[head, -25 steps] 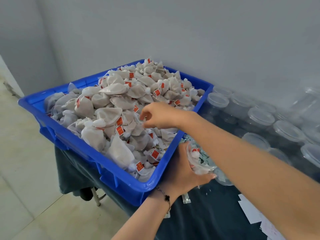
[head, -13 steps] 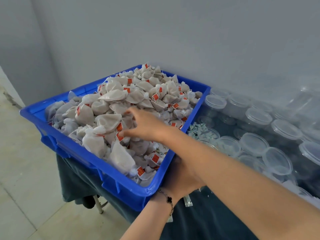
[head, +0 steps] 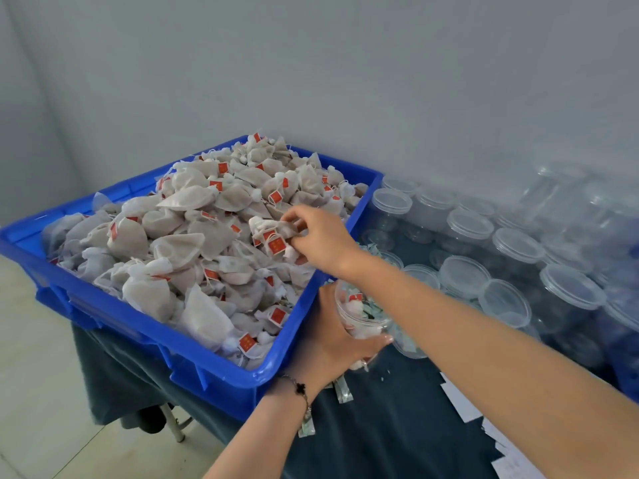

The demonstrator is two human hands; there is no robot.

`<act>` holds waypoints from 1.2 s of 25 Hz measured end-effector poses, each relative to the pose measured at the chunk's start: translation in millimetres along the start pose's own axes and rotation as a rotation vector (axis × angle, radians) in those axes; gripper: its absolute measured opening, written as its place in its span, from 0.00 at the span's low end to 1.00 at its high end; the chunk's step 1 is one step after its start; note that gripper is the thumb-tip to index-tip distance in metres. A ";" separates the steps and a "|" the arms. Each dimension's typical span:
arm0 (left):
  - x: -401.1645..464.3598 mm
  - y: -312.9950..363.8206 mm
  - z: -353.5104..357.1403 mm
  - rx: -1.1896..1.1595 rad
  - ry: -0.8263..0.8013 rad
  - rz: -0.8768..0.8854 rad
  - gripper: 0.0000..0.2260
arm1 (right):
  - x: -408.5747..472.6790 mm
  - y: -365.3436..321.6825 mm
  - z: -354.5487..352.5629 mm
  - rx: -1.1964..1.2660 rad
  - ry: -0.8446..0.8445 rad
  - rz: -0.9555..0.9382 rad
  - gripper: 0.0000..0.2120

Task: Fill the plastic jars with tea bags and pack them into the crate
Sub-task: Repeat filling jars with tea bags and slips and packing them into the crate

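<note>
Head view, right hand [head: 320, 236] lifted tea bags [head: 273, 235]

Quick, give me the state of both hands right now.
Left hand: closed around a clear plastic jar partly filled with tea bags.
Right hand: pinching a few tea bags above the blue bin.

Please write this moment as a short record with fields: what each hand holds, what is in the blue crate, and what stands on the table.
right hand: right hand pinches a small bunch of white mesh tea bags with red tags above the pile
left hand: left hand grips a clear plastic jar, open and partly filled
crate: blue plastic crate, heaped with tea bags
table: dark cloth-covered table; many clear lidded jars at right; white paper slips near the edge
</note>
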State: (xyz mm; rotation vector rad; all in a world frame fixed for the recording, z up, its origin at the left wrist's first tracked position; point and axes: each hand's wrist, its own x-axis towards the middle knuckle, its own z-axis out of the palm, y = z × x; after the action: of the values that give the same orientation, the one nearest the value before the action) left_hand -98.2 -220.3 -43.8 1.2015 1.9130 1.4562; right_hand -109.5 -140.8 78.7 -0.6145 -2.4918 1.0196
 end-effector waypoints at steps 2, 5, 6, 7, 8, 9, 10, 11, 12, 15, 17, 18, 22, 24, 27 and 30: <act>0.4 -3.1 4.2 -0.003 0.000 0.038 0.40 | -12.1 2.9 -19.9 0.092 0.040 0.034 0.09; -0.2 2.4 6.8 -0.026 0.003 0.043 0.43 | -33.3 11.6 -49.6 0.333 0.048 0.133 0.10; 0.1 0.8 7.5 -0.032 0.014 0.044 0.42 | -41.8 15.4 -58.6 0.427 0.023 0.173 0.11; -0.7 1.8 6.5 -0.029 0.019 0.041 0.41 | -50.5 20.0 -67.5 0.492 -0.010 0.209 0.12; -0.4 0.4 6.8 -0.032 0.016 0.042 0.40 | -58.9 25.0 -75.4 0.519 -0.045 0.239 0.12; -0.3 0.2 6.4 -0.024 0.016 0.033 0.40 | -66.7 30.7 -82.5 0.517 -0.075 0.265 0.13; 0.4 -0.7 6.7 -0.020 0.015 0.026 0.39 | -73.7 35.9 -89.1 0.491 -0.099 0.287 0.13; 0.4 -0.7 6.4 -0.020 0.013 0.016 0.39 | -79.4 40.3 -94.9 0.451 -0.127 0.309 0.13; 0.7 -1.3 6.6 -0.023 0.013 0.014 0.39 | -83.9 43.3 -100.2 0.405 -0.160 0.333 0.12; -0.2 0.9 5.8 -0.034 0.005 0.008 0.38 | -90.9 47.6 -110.4 0.315 -0.261 0.376 0.14; -1.1 1.4 5.8 -0.042 0.003 0.019 0.39 | -90.4 48.2 -113.4 0.272 -0.270 0.388 0.19; -1.6 1.7 5.5 -0.033 0.000 0.022 0.39 | -88.5 47.9 -113.8 0.243 -0.250 0.389 0.20; -3.0 3.4 4.5 -0.008 -0.008 0.007 0.42 | -80.4 45.3 -107.5 0.241 -0.169 0.390 0.15; -3.4 4.2 4.6 -0.009 -0.005 0.007 0.44 | -79.6 45.9 -100.4 0.187 -0.218 0.368 0.12; -4.5 5.3 5.3 0.021 0.008 0.017 0.46 | -74.7 59.7 -94.0 -0.159 0.004 0.238 0.10; -6.5 5.0 6.3 0.024 -0.005 0.010 0.46 | -71.5 89.9 -81.1 -0.490 0.121 0.279 0.10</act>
State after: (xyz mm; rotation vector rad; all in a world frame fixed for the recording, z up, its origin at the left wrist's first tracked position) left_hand -88.2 -222.1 -42.3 1.2253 1.9295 1.4380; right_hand 12.6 -75.2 55.0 -1.1580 -2.6003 0.4249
